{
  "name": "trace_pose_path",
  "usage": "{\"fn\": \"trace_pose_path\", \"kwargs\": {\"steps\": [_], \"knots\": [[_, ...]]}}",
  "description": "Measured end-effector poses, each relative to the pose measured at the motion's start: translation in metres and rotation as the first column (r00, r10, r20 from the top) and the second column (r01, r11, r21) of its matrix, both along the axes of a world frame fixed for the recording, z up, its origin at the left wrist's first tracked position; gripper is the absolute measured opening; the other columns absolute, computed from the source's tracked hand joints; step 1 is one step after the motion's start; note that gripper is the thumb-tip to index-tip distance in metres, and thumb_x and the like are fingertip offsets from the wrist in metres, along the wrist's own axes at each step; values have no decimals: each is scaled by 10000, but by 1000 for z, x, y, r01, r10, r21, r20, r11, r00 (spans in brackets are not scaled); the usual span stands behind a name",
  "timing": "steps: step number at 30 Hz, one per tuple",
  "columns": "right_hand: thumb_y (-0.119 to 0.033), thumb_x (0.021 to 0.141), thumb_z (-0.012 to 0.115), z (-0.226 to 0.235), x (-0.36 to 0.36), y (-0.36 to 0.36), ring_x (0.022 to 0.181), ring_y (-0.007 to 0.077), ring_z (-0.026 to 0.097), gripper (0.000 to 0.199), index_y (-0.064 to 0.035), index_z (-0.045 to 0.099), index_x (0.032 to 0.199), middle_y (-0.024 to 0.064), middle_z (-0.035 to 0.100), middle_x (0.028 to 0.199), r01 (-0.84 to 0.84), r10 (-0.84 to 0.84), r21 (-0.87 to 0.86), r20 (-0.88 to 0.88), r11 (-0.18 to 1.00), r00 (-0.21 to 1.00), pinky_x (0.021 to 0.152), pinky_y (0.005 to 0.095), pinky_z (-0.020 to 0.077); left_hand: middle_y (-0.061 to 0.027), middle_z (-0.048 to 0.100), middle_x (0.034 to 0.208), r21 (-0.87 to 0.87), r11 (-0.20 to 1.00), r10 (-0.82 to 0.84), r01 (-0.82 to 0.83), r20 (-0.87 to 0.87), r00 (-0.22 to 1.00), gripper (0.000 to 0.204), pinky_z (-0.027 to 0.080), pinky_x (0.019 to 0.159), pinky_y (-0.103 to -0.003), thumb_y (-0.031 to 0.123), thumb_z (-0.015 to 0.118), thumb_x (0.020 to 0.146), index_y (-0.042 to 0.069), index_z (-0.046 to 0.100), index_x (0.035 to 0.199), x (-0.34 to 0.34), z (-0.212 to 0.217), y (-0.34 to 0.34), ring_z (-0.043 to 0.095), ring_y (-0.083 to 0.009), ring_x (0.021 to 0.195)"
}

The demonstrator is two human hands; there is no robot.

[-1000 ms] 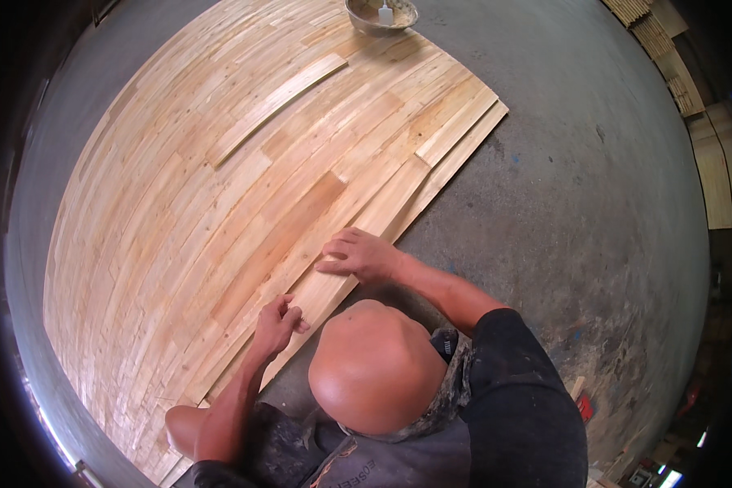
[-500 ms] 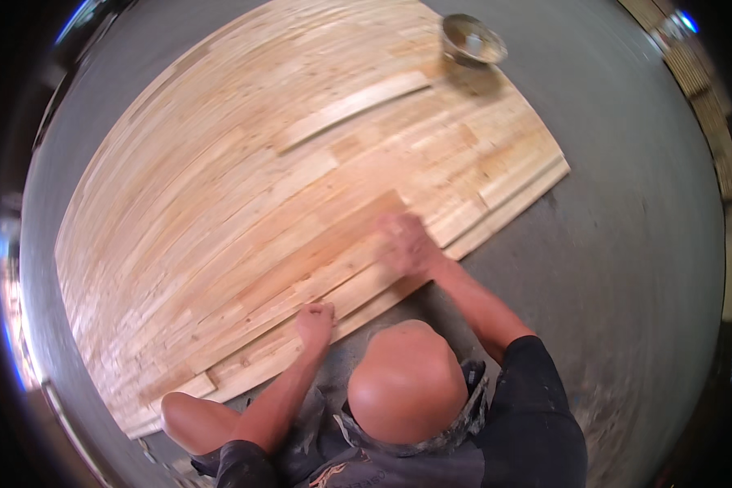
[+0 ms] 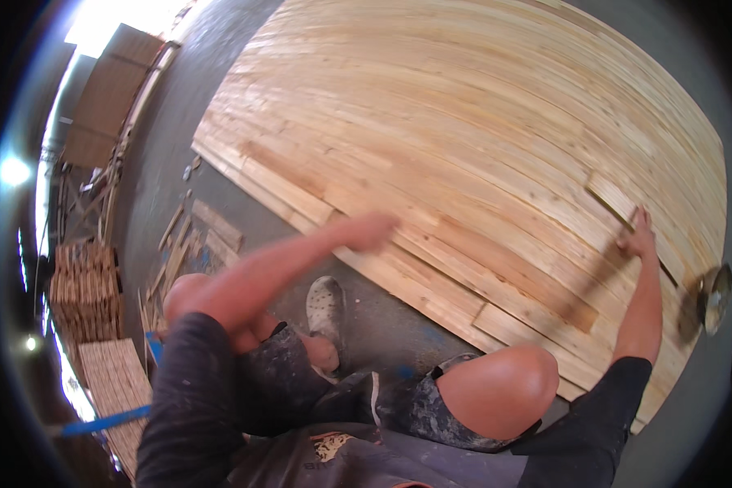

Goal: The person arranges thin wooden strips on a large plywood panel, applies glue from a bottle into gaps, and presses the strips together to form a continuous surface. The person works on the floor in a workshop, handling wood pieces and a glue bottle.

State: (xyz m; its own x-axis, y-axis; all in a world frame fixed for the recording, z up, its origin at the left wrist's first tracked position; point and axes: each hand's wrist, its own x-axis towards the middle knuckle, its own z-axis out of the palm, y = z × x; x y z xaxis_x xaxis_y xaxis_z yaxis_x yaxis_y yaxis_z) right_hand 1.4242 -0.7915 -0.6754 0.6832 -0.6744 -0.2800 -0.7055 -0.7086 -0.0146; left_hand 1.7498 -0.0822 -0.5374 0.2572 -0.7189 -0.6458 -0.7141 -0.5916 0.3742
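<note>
A wide panel of pale wood strips [image 3: 431,106] lies in front of me. Far to the right, my right hand [image 3: 641,236] has its fingers and thumb around a loose wood strip [image 3: 616,198] lying on top of the panel. My left hand [image 3: 372,231] hovers close to the panel's near edge, fingers curled and slightly blurred; whether anything is inside them is hidden. Between the hands a darker reddish strip [image 3: 504,264] is set in the surface. Narrow edge strips [image 3: 431,301] run along the near side, with gaps showing beside them.
A metal bowl [image 3: 714,299] sits by the panel's right end. Wood offcuts [image 3: 195,236] litter the grey floor at the left, near my shoe [image 3: 325,305]. Stacked bundles of wood [image 3: 85,289] and a tall brown stack [image 3: 110,98] stand farther left.
My view has swung left, bringing the offcuts and stacks into sight. My right hand has moved from the near strips out to the loose strip. The left hand has lifted.
</note>
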Motion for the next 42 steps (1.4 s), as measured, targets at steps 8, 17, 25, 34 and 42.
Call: {"fn": "trace_pose_path", "kwargs": {"steps": [8,17,25,34,42], "knots": [[-301,734,962,62,10,158,1184,369,628,729,-246,738,1426,125,636,1271,-498,500,-45,70,866,863,1010,550,558,-216,680,1488,85,990,74,-116,387,919,583,506,1174,-508,215,778,972,73,623,1516,123,110,214,623,-424,1396],[-432,795,940,216,133,423,1210,371,665,801,-119,711,1497,170,663,1301,-566,512,495,256,659,820,1053,442,549,-129,413,1733,-345,939,139,-8,356,924,1095,404,1257,-566,274,992,773,204,439,1716,87,-75,229,380,-400,1630],[-487,829,930,239,199,499,1194,382,669,833,-100,686,1525,197,674,1258,-535,558,500,119,681,822,1044,443,551,-43,476,1721,-592,805,261,-41,291,921,1003,411,1240,-538,296,986,758,219,546,1656,91,-106,255,412,-312,1634],[-153,1034,589,202,242,540,1127,351,780,413,106,602,1355,229,748,1273,-248,-664,878,473,409,579,1073,540,664,-22,538,1664,-588,809,267,-4,361,893,873,420,1201,-494,221,951,783,220,605,1585,95,-109,252,478,-279,1585],[-109,1088,649,82,155,614,978,331,802,250,84,592,1237,228,738,1160,175,-990,983,-36,-60,-138,747,386,745,-22,535,1670,-588,807,279,-51,304,911,849,409,1219,-495,212,953,779,202,635,1566,95,-110,252,477,-279,1584]]}}
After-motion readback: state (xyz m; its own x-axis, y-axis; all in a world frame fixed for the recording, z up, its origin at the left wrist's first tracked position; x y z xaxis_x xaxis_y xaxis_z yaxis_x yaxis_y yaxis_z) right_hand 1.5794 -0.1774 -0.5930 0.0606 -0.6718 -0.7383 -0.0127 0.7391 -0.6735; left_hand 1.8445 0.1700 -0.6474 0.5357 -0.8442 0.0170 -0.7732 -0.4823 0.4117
